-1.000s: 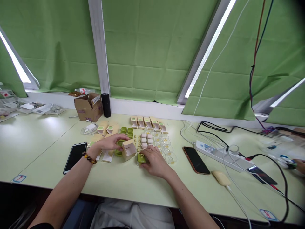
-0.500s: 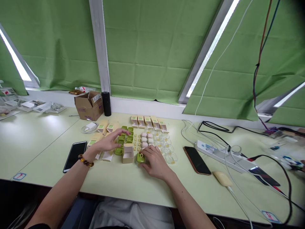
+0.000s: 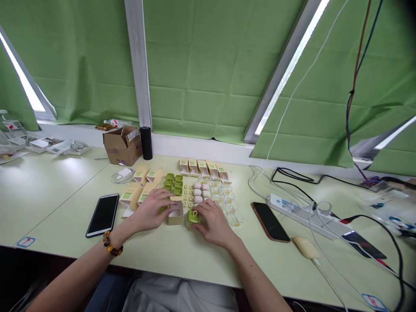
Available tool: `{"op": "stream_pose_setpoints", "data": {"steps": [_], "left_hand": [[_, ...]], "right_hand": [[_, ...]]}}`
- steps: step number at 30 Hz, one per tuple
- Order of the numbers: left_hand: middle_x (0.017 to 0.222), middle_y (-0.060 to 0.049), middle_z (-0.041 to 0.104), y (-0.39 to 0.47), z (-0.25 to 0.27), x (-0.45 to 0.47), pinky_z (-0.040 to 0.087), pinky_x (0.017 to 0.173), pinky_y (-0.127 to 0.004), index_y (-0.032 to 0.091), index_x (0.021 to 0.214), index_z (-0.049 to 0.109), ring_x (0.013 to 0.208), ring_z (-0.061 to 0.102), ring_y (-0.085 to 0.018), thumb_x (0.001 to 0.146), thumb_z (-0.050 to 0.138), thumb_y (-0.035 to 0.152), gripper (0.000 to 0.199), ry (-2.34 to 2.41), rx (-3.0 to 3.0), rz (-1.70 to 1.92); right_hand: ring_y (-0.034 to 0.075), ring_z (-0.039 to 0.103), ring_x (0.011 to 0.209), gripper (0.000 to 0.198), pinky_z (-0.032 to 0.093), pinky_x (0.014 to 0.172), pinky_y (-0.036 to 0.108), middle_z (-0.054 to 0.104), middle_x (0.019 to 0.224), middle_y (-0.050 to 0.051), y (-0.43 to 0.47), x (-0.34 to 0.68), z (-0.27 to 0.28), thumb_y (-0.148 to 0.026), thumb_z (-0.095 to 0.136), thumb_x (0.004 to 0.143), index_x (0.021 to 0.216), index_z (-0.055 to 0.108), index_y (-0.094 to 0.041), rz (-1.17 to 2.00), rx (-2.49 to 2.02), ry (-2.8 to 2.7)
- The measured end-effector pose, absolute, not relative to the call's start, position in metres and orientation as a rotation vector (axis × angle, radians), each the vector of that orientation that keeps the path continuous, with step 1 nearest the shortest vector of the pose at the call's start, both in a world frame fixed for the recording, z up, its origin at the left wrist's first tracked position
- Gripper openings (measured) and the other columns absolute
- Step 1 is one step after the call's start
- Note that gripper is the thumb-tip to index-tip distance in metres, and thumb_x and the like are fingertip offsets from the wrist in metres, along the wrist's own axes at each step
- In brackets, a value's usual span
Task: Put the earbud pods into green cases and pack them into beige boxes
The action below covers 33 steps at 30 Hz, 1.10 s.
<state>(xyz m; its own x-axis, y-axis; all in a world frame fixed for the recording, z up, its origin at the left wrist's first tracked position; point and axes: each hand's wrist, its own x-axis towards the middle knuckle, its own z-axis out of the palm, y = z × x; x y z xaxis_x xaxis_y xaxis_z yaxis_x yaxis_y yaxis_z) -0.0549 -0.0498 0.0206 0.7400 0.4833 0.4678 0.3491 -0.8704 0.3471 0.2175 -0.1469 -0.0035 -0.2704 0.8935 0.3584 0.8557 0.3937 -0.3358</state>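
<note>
My left hand (image 3: 156,209), a beaded bracelet on its wrist, reaches the left side of a small open paper box (image 3: 176,216). Its fingers curl at the box's rim and flap, with a bit of green showing beneath them. Just right of the box, my right hand (image 3: 212,219) grips a small green-lidded case (image 3: 193,216) with a pale yellow ring on top; the case rests on the table. Beyond the hands stand rows of green square lids (image 3: 178,183), small yellow pieces (image 3: 185,193), pale pink and white blocks (image 3: 197,192) and clear plastic cases (image 3: 229,193).
More small paper boxes stand at the back (image 3: 202,167) and left (image 3: 130,196). Phones lie left (image 3: 102,215) and right (image 3: 270,221). A power strip (image 3: 300,214) with cables, a yellow charging case (image 3: 305,247), a cardboard carton (image 3: 122,146) and a black cylinder (image 3: 146,143) are around.
My left hand has come down and right to the open paper box, its spread fingers now curled in. My right hand stays on the green-lidded case. The view has shifted slightly.
</note>
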Motion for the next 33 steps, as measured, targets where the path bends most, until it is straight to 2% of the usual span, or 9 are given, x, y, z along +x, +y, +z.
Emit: {"op": "stream_pose_setpoints", "data": {"steps": [4, 7, 12, 15, 18, 23, 29, 31, 33], "left_hand": [[0.100, -0.007, 0.079, -0.046, 0.025, -0.035, 0.050, 0.096, -0.041, 0.022, 0.102, 0.079, 0.101, 0.069, -0.025, 0.102, 0.059, 0.024, 0.021, 0.685, 2.656, 0.778], [0.102, -0.006, 0.081, -0.042, 0.023, -0.024, 0.049, 0.098, -0.040, 0.023, 0.103, 0.080, 0.102, 0.071, -0.025, 0.099, 0.064, 0.026, 0.017, 0.724, 2.613, 0.778], [0.115, -0.006, 0.082, -0.038, 0.009, -0.012, 0.052, 0.101, -0.039, 0.025, 0.115, 0.080, 0.112, 0.072, -0.027, 0.095, 0.068, 0.029, 0.024, 0.734, 2.440, 0.908], [0.109, -0.007, 0.082, -0.041, 0.005, -0.007, 0.056, 0.093, -0.036, 0.021, 0.107, 0.080, 0.102, 0.074, -0.026, 0.094, 0.067, 0.028, 0.020, 0.681, 2.283, 0.937], [0.103, -0.007, 0.082, -0.043, 0.002, -0.006, 0.058, 0.087, -0.034, 0.018, 0.103, 0.079, 0.096, 0.075, -0.025, 0.091, 0.066, 0.027, 0.019, 0.601, 2.120, 0.941], [0.122, -0.011, 0.080, -0.035, -0.012, -0.012, 0.058, 0.104, -0.042, 0.016, 0.119, 0.077, 0.114, 0.074, -0.029, 0.084, 0.066, 0.023, 0.037, 0.646, 1.964, 0.992], [0.134, -0.008, 0.076, -0.031, -0.019, -0.018, 0.049, 0.119, -0.045, 0.021, 0.129, 0.075, 0.129, 0.068, -0.028, 0.071, 0.055, 0.007, 0.063, 0.675, 2.036, 0.946], [0.137, -0.007, 0.075, -0.033, -0.016, -0.018, 0.048, 0.120, -0.046, 0.023, 0.132, 0.073, 0.131, 0.066, -0.027, 0.069, 0.052, 0.005, 0.068, 0.652, 2.065, 0.932], [0.139, -0.006, 0.073, -0.035, -0.013, -0.018, 0.047, 0.121, -0.048, 0.023, 0.134, 0.071, 0.134, 0.064, -0.027, 0.068, 0.050, 0.004, 0.072, 0.642, 2.084, 0.916]], "right_hand": [[0.032, 0.060, 0.104, 0.034, 0.046, 0.091, 0.049, 0.074, 0.112, 0.010, -0.145, 0.231, 0.001, -0.029, 0.081, 0.087, 0.118, 0.070, -0.024, 0.102, -1.360, -1.976], [0.029, 0.062, 0.101, 0.029, 0.050, 0.088, 0.046, 0.073, 0.111, 0.009, -0.143, 0.236, 0.006, -0.033, 0.077, 0.091, 0.118, 0.070, -0.025, 0.157, -1.210, -1.771], [0.022, 0.064, 0.092, 0.030, 0.053, 0.067, 0.033, 0.068, 0.118, 0.009, -0.139, 0.216, 0.018, -0.036, 0.072, 0.095, 0.123, 0.070, -0.026, 0.393, -1.044, -1.493], [0.022, 0.066, 0.099, 0.031, 0.053, 0.062, 0.028, 0.066, 0.124, 0.009, -0.134, 0.196, 0.021, -0.034, 0.073, 0.094, 0.125, 0.071, -0.029, 0.495, -1.005, -1.500], [0.020, 0.066, 0.094, 0.038, 0.052, 0.058, 0.026, 0.065, 0.127, 0.008, -0.129, 0.184, 0.017, -0.030, 0.075, 0.092, 0.129, 0.069, -0.030, 0.500, -1.007, -1.567], [0.019, 0.067, 0.087, 0.044, 0.057, 0.063, 0.030, 0.062, 0.133, 0.010, -0.127, 0.185, 0.001, -0.025, 0.073, 0.093, 0.135, 0.064, -0.030, 0.474, -1.013, -1.653], [0.018, 0.066, 0.079, 0.041, 0.054, 0.056, 0.028, 0.065, 0.127, 0.009, -0.133, 0.198, -0.003, -0.022, 0.071, 0.091, 0.130, 0.057, -0.028, 0.413, -1.102, -1.655], [0.020, 0.068, 0.081, 0.037, 0.053, 0.056, 0.029, 0.067, 0.125, 0.010, -0.134, 0.200, -0.002, -0.022, 0.070, 0.091, 0.124, 0.055, -0.027, 0.377, -1.131, -1.718], [0.025, 0.071, 0.093, 0.033, 0.056, 0.062, 0.033, 0.069, 0.127, 0.012, -0.135, 0.201, -0.001, -0.023, 0.069, 0.091, 0.121, 0.055, -0.027, 0.263, -1.139, -1.822]]}}
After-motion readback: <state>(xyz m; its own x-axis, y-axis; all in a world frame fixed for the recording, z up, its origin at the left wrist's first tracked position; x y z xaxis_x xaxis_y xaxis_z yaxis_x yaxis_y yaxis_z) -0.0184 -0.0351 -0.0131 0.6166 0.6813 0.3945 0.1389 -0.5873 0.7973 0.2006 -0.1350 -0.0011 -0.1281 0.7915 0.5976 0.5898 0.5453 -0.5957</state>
